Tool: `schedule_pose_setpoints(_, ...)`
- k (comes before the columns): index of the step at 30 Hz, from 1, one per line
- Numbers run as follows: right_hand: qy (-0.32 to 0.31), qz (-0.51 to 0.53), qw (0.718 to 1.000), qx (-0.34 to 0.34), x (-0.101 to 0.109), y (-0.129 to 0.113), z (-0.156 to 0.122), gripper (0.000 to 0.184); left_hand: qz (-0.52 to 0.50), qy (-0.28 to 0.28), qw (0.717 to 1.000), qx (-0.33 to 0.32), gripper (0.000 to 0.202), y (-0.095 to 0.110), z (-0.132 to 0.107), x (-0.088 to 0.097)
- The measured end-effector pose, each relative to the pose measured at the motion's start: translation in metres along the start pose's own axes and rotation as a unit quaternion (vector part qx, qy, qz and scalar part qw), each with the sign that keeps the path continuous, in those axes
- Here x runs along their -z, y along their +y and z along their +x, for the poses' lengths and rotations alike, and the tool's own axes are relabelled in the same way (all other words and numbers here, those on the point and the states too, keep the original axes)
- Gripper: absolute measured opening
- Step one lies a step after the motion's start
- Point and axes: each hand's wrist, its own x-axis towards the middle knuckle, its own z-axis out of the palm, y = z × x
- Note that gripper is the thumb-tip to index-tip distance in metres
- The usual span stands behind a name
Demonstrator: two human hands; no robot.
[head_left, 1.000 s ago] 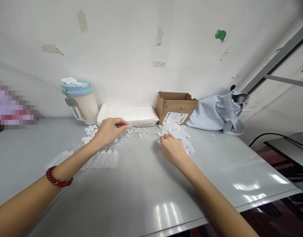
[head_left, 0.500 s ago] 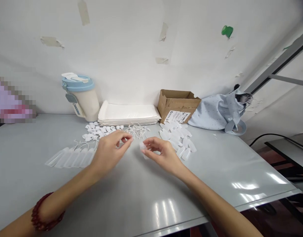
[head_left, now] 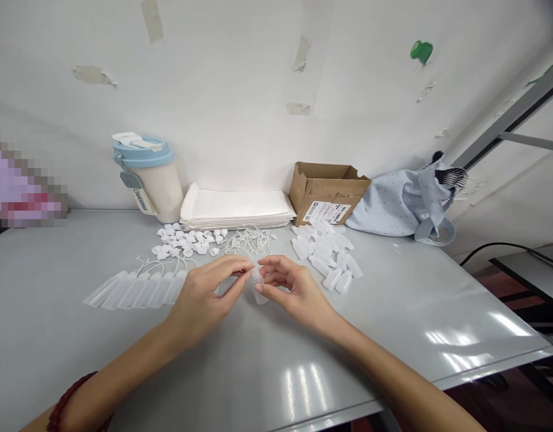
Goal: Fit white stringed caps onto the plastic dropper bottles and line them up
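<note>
My right hand (head_left: pixel 298 288) holds a small translucent plastic bottle (head_left: pixel 260 294) upright between thumb and fingers, just above the grey table. At the bottle's top, the fingertips of my left hand (head_left: pixel 217 288) are pinched together on what looks like a thin white cord, mostly hidden by the fingers. Left of my left hand lies a row of similar bottles (head_left: pixel 132 291) with white cords at their tops. Beyond my hands are a heap of loose white cords (head_left: pixel 251 240) and a scatter of small white caps (head_left: pixel 186 240). Loose translucent bottles (head_left: pixel 325 255) are piled to the right.
Along the wall stand a cream tumbler (head_left: pixel 161 186) with a blue lid, a stack of white envelopes (head_left: pixel 238 207), an open cardboard box (head_left: pixel 325 195) and a light blue cloth bag (head_left: pixel 393 201). The grey table (head_left: pixel 240 372) has its front edge at lower right.
My left hand has moved right and slightly down, so its fingertips now meet the bottle's top. The bottle in my right hand now shows more upright between both hands.
</note>
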Motion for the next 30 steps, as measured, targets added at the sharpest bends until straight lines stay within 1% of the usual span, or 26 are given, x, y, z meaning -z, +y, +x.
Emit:
schedule_pose_setpoints(3,-0.003,0.000,1.000,0.011,-0.001,0.002,0.000,0.034,-0.001,-0.007,1.000,-0.016,0.015,0.000,-0.003,-0.001)
schedule_pose_setpoints(6,0.000,-0.002,1.000,0.012,-0.002,0.004,0.000,0.033,0.002,-0.001,1.000,-0.021,0.015,0.001,-0.005,0.000)
schedule_pose_setpoints(10,0.024,-0.007,1.000,-0.004,-0.004,0.004,0.000,0.028,0.026,0.008,0.999,-0.023,0.015,-0.001,-0.004,0.000)
schedule_pose_setpoints(12,0.035,-0.002,0.999,-0.018,-0.004,0.003,0.000,0.027,0.069,0.015,0.995,-0.068,0.017,-0.003,-0.004,-0.001)
schedule_pose_setpoints(15,0.044,0.032,0.998,-0.041,-0.005,0.001,-0.001,0.028,0.140,0.031,0.976,-0.166,0.020,-0.005,-0.007,-0.004)
schedule_pose_setpoints(17,0.046,0.072,0.995,-0.054,-0.006,-0.001,-0.001,0.031,0.156,0.041,0.967,-0.197,0.025,-0.005,-0.009,-0.006)
schedule_pose_setpoints(19,0.051,0.113,0.990,-0.064,-0.005,-0.002,0.000,0.032,0.148,0.041,0.968,-0.198,0.029,-0.003,-0.011,-0.007)
schedule_pose_setpoints(23,0.061,0.155,0.983,-0.081,-0.005,-0.003,0.001,0.033,0.120,0.016,0.978,-0.170,0.031,0.000,-0.013,-0.008)
schedule_pose_setpoints(28,0.057,0.159,0.980,-0.106,-0.006,-0.003,0.001,0.034,0.122,-0.003,0.982,-0.146,0.025,0.002,-0.012,-0.004)
schedule_pose_setpoints(30,0.061,0.148,0.981,-0.110,-0.008,-0.002,0.000,0.035,0.140,-0.018,0.979,-0.150,0.032,0.002,-0.012,-0.002)
